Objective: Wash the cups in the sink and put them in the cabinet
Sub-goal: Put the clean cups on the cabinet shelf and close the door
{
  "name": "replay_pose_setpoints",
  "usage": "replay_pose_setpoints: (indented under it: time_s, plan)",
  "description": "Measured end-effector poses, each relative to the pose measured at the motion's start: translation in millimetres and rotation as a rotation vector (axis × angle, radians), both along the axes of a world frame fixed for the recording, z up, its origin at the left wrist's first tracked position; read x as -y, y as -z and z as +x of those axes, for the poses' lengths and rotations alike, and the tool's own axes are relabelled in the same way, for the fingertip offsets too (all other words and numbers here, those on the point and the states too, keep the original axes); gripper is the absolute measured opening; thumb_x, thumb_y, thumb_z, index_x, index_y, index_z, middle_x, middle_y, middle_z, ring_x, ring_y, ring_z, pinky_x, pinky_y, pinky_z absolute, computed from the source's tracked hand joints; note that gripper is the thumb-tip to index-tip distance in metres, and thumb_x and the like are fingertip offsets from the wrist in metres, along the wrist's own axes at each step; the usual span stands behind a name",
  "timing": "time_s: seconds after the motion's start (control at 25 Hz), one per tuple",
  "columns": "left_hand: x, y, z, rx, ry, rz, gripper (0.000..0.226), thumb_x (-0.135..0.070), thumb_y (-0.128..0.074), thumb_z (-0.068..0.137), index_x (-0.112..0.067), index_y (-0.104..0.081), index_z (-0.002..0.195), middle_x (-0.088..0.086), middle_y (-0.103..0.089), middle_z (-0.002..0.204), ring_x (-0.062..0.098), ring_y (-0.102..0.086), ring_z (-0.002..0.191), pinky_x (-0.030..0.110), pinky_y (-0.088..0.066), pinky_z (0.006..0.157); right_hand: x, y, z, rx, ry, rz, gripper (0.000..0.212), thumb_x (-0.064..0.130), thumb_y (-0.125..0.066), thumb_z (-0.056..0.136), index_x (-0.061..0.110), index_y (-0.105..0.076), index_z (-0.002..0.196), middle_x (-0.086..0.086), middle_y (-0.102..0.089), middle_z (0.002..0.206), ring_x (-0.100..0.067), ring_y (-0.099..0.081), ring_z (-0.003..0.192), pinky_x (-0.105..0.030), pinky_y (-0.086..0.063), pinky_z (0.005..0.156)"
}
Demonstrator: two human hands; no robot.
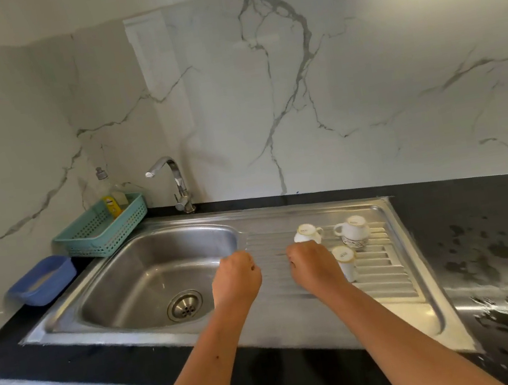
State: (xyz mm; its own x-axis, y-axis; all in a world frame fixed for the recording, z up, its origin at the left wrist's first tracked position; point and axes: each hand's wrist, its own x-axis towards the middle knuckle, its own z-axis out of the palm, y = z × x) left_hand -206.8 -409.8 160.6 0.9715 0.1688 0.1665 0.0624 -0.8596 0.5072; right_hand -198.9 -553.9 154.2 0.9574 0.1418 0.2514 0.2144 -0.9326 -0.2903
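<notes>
Teal perforated basket (109, 235) holding yellow soap bottle (111, 207), blue tub (44, 287) beside it, wet black counter (468, 208)

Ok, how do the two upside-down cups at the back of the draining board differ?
The left cup has its handle pointing right; the right cup has its handle pointing left. The right cup carries a dark patterned band near its rim; the left cup looks plain white. The left cup's rim is hidden behind the right hand; the right cup's rim is in view. Both are white and stand on the ribbed draining board.
</notes>
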Motion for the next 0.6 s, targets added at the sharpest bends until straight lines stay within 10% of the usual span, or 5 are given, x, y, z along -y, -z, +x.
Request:
replay_pose_setpoints:
  time_s: [0.08,0.16,0.24,0.36,0.6]
  plan:
    - [17,-6,-21,0.003,0.094,-0.02,0.024,-0.007,-0.047,0.087,-0.011,-0.047,0.063,0.004,-0.052,0.067,0.022,-0.053,0.065,0.037,-0.05,0.06,13,-5,-25,-0.015,0.005,0.041,0.02,0.001,-0.045,0.088,0.007,-0.061,0.097,-0.016,-0.065,0.099,-0.032,-0.063,0.094,-0.03,-0.042,0.064]
    - [40,-13,-49,-0.125,0.194,0.113,0.02,-0.018,-0.055,0.088,-0.012,-0.059,0.106,0.009,-0.061,0.116,0.03,-0.058,0.104,0.044,-0.05,0.092,35,-8,-57,-0.214,-0.065,0.054,0.054,0.007,-0.056,0.086,0.024,-0.043,0.135,-0.016,-0.043,0.141,-0.031,-0.043,0.13,-0.041,-0.045,0.093]
    - [65,-17,-72,-0.347,0.304,0.434,0.082,-0.04,-0.064,0.084,-0.031,-0.016,0.15,0.004,-0.005,0.16,0.044,-0.009,0.144,0.063,-0.016,0.112,59,-18,-88,-0.407,-0.077,-0.034,0.108,0.025,-0.071,0.08,0.044,0.012,0.146,0.0,0.015,0.159,-0.035,0.008,0.144,-0.066,-0.015,0.109]
    - [118,-45,-97,-0.237,0.309,0.542,0.104,-0.051,-0.064,0.082,-0.037,0.014,0.149,0.005,0.029,0.155,0.043,0.03,0.138,0.071,0.01,0.104,102,-47,-125,-0.346,0.025,-0.037,0.119,0.047,-0.072,0.077,0.049,0.032,0.135,0.009,0.031,0.153,-0.038,0.026,0.139,-0.072,0.001,0.104]
    - [247,-162,-126,0.126,0.341,0.449,0.095,-0.043,-0.061,0.085,-0.031,0.006,0.151,0.004,0.024,0.158,0.032,0.026,0.143,0.067,0.005,0.108,220,-165,-168,-0.135,0.079,-0.017,0.107,0.041,-0.063,0.086,0.049,0.03,0.137,0.011,0.024,0.156,-0.033,0.024,0.142,-0.07,0.002,0.106]
